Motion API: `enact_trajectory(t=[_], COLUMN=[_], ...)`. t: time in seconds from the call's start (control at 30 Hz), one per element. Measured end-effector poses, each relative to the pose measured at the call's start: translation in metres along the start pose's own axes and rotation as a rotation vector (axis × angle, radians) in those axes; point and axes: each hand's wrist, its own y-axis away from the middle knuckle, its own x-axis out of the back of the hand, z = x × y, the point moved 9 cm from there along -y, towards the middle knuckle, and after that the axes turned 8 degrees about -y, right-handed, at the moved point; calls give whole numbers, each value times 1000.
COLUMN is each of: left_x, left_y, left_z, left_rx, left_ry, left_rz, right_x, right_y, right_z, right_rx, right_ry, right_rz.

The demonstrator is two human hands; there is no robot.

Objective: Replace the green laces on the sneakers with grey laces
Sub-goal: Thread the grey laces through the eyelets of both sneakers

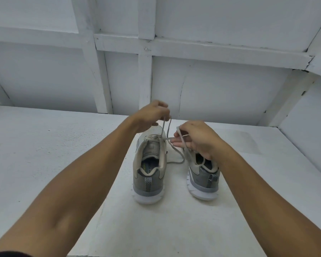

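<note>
Two beige and grey sneakers stand side by side on a white surface, heels toward me. The left sneaker [150, 171] has a grey lace [165, 131] threaded near its top eyelets. My left hand [150, 115] is raised above the toe and pinches a loop of that lace. My right hand [195, 139] hovers over the right sneaker [204, 179], pinching the other end of the lace, which trails in a loose curve between the shoes. No green lace is in view.
The shoes rest on a white board [170, 216] laid over a rough white table [35, 145]. White panelled walls [220, 86] close in behind and on the right.
</note>
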Motion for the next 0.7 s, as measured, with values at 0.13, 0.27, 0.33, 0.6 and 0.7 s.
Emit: enact_trajectory(t=[0.13,0.27,0.33,0.6,0.7], left_x=[21,32,30,4,-3], left_y=[7,24,35,85,93], left_z=[39,77,92,112,93], left_rx=[-116,-251,-303,-441,-401], left_ry=[98,-26,-125,-318,-358], left_rz=[59,100,111,60,33], right_x=[-5,8,12,22,30], right_y=[4,1,-4,-31,-35], right_z=[0,-23,-31,-48,-58], right_rx=[-51,58,84,119,91], right_ry=[445,706,530,270,152], right_rz=[-78,98,149,67,62])
